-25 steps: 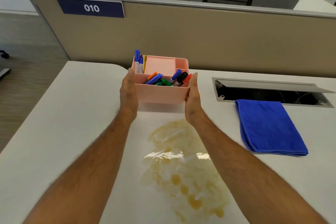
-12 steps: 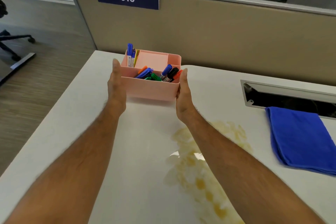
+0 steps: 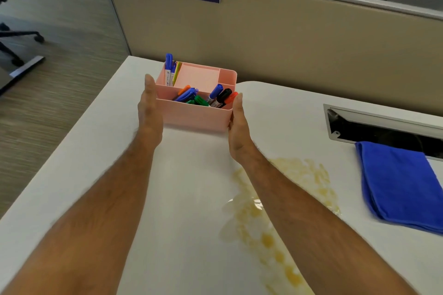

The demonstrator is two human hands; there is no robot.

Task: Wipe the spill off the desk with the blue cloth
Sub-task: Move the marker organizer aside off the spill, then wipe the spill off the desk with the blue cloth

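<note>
Both hands, left hand [image 3: 149,109] and right hand [image 3: 238,124], are clamping the pink organizer [image 3: 196,115]; I'm guessing the blue cloth [image 3: 402,187] is soft and light, so pinching its folded edge for the spill [image 3: 275,213].

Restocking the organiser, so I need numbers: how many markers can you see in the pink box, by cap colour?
Blue: 4, two upright at the back left, one lying in front, one leaning
Orange: 1
Green: 1
Black: 1
Red: 1
Total: 8 visible in the pink box; more may be hidden beneath.
</note>
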